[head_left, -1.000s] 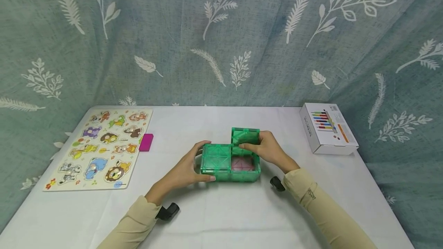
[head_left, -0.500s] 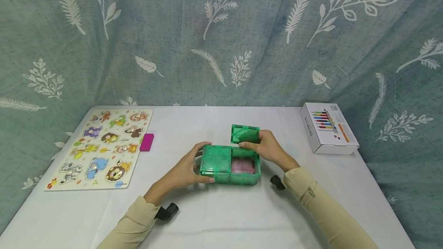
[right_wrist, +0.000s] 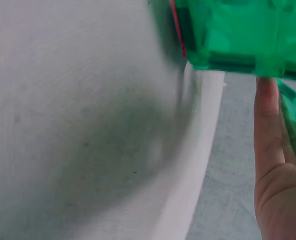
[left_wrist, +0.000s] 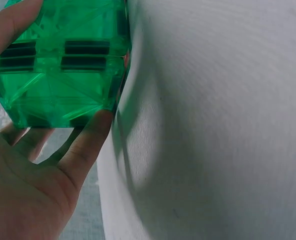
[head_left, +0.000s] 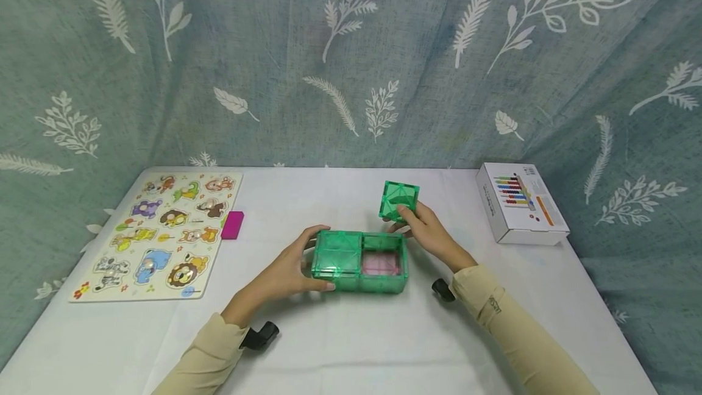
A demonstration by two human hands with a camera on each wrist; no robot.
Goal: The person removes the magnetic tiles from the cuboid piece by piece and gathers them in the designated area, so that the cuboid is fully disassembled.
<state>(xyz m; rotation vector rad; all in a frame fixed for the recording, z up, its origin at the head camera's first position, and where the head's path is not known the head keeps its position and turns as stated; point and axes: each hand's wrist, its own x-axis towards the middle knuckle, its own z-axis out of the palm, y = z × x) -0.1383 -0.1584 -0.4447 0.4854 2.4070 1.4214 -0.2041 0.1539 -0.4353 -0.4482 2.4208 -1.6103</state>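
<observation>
A two-part box of see-through green magnetic tiles sits on the table. Its left half is covered; through its uncovered right half a pink panel shows at the bottom. My left hand grips the left end, its thumb along the near side; the left wrist view shows fingers against the green end wall. My right hand pinches a square green magnetic tile above and behind the uncovered half. In the right wrist view one finger seems to touch the box's right end.
An animal peg puzzle board lies at the left, a magenta block by its right edge. A white printed box stands at the back right. A patterned curtain hangs behind the white-covered table.
My right hand has lifted the green tile off the box's back edge and turned it face-on, up and slightly right. My left hand and the box have shifted slightly left.
</observation>
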